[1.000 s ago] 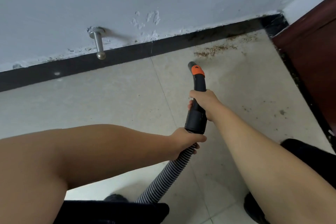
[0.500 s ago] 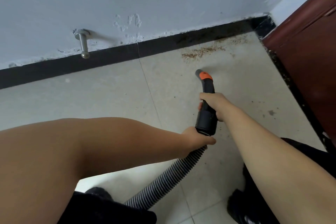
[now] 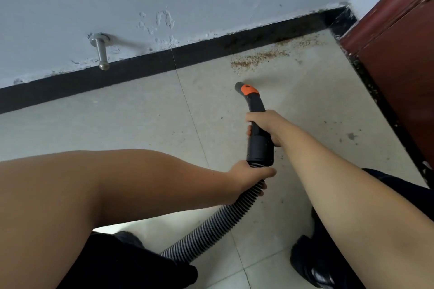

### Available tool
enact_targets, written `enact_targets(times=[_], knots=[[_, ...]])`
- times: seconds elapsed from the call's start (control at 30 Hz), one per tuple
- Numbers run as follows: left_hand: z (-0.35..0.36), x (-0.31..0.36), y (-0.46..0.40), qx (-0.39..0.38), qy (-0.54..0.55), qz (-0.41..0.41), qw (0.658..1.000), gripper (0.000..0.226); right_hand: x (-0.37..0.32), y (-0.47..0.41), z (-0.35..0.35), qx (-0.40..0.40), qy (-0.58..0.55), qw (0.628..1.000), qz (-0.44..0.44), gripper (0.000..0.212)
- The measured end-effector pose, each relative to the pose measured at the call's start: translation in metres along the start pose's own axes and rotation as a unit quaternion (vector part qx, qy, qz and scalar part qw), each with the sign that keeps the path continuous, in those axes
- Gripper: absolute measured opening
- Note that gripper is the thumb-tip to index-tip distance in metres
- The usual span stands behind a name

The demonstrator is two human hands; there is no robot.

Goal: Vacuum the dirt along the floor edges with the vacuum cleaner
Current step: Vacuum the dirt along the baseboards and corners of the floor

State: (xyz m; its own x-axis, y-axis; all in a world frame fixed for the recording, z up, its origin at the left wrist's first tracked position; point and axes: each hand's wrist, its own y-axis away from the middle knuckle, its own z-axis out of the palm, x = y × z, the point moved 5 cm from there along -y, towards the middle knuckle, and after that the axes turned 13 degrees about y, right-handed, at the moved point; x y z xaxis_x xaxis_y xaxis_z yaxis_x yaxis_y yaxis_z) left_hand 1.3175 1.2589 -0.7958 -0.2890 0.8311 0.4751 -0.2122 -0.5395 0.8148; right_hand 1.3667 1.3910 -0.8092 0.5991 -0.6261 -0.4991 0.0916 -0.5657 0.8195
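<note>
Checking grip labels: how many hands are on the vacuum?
2: right hand grips the black nozzle handle; left hand holds the ribbed hose just below it.

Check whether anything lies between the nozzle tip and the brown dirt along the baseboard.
Nothing visible does. Bare tile separates the nozzle tip from the brown dirt by the black baseboard. The metal door stop sits off to the left, clear of that path.
</note>
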Motion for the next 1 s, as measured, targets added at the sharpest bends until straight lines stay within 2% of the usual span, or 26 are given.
enact_targets(times=[0.13, 0.23, 0.4, 0.7, 0.8, 0.93, 1.0], knots=[[0.02, -0.006, 0.005, -0.051, -0.049, -0.032, 0.997, 0.02, 0.031, 0.008, -0.026, 0.048, -0.045, 0.997, 0.041, 0.01], [0.037, -0.023, 0.013, -0.076, -0.05, -0.046, 0.995, 0.02, 0.058, 0.021, -0.034, 0.054, -0.056, 0.995, 0.062, 0.009], [0.04, -0.048, 0.031, -0.085, -0.024, -0.056, 0.995, 0.023, 0.07, 0.039, -0.019, 0.03, 0.0, 0.997, 0.067, 0.007], [0.027, -0.055, 0.045, -0.054, 0.049, -0.046, 0.996, 0.021, 0.035, 0.047, 0.025, -0.073, 0.112, 0.991, 0.03, 0.015], [0.025, -0.048, 0.037, -0.047, 0.03, -0.041, 0.998, 0.02, 0.033, 0.042, 0.016, -0.041, 0.084, 0.995, 0.038, 0.012], [0.024, -0.025, 0.015, -0.043, -0.031, -0.033, 0.998, 0.019, 0.043, 0.03, -0.02, 0.047, -0.03, 0.995, 0.08, 0.008], [0.026, -0.015, 0.004, -0.031, -0.047, -0.026, 0.998, 0.019, 0.04, 0.021, -0.031, 0.065, -0.052, 0.993, 0.079, 0.008]])
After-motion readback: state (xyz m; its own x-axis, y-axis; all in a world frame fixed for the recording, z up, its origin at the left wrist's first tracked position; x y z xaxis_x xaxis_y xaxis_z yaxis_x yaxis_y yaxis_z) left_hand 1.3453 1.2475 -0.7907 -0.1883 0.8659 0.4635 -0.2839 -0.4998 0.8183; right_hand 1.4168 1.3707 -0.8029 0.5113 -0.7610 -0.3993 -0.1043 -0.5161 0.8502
